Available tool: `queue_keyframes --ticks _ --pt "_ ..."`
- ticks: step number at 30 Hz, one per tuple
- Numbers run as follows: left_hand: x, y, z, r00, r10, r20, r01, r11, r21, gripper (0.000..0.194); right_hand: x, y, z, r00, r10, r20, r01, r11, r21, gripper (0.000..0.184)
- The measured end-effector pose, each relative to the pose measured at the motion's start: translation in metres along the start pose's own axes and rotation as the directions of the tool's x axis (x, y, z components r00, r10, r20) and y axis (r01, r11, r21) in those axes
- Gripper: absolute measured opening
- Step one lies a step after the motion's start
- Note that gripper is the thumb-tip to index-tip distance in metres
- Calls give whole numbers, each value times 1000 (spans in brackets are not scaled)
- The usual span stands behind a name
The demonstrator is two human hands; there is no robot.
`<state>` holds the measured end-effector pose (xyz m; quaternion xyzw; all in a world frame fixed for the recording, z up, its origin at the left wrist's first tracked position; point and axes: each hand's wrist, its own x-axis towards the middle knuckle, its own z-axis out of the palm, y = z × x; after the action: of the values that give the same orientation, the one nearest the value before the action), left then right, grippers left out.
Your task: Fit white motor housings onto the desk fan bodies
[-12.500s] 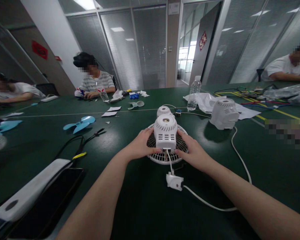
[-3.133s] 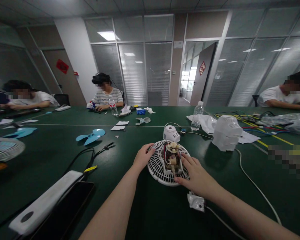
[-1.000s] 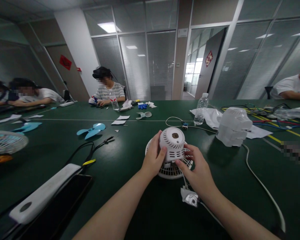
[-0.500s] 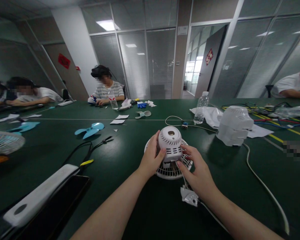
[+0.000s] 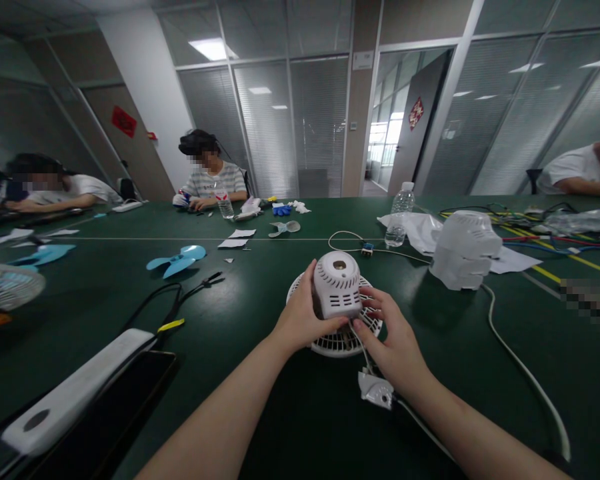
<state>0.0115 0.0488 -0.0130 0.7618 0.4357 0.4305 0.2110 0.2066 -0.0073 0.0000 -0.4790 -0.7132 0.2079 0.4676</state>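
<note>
A white fan motor housing (image 5: pixel 338 283), slotted on its side and with a round hole on top, sits over a white fan grille (image 5: pixel 325 345) lying on the table. My left hand (image 5: pixel 303 310) wraps round the housing's left side, its thumb along the lower front edge. At the lower right edge, my right hand (image 5: pixel 387 333) has its thumb and fingers curled at the housing and its cable. From there the thin white cable runs down to a small white plastic piece (image 5: pixel 376 390) close below my right hand. The housing hides part of the grille.
On the left are a blue fan blade (image 5: pixel 177 261), a white handle-shaped bar (image 5: pixel 77 393), a black phone-like slab (image 5: pixel 115 413) and another grille (image 5: pixel 10 288). A water bottle (image 5: pixel 401 215) and white casing parts (image 5: pixel 465 252) stand right. Other people sit around the green table.
My left thumb has slid right along the housing's lower front edge. The housing sits slightly lower over the grille. The whole view has shifted a little.
</note>
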Motion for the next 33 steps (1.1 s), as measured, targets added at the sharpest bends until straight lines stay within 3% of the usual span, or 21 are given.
queue_keyframes --ticks 6,11,19,33 --pt "1 1 0 1000 -8 2 8 1000 -1 124 -1 2 1 1000 9 -6 -8 999 43 61" --pt "1 0 -2 1000 -5 25 6 999 -40 123 -3 4 4 998 35 53 -36 999 32 65" --pt "4 -11 -1 998 -4 60 19 968 -252 111 -3 10 7 992 40 116 -43 999 19 72" --pt "3 -6 -6 997 1 78 12 987 -159 119 -1 12 4 991 14 135 -11 1000 -21 74"
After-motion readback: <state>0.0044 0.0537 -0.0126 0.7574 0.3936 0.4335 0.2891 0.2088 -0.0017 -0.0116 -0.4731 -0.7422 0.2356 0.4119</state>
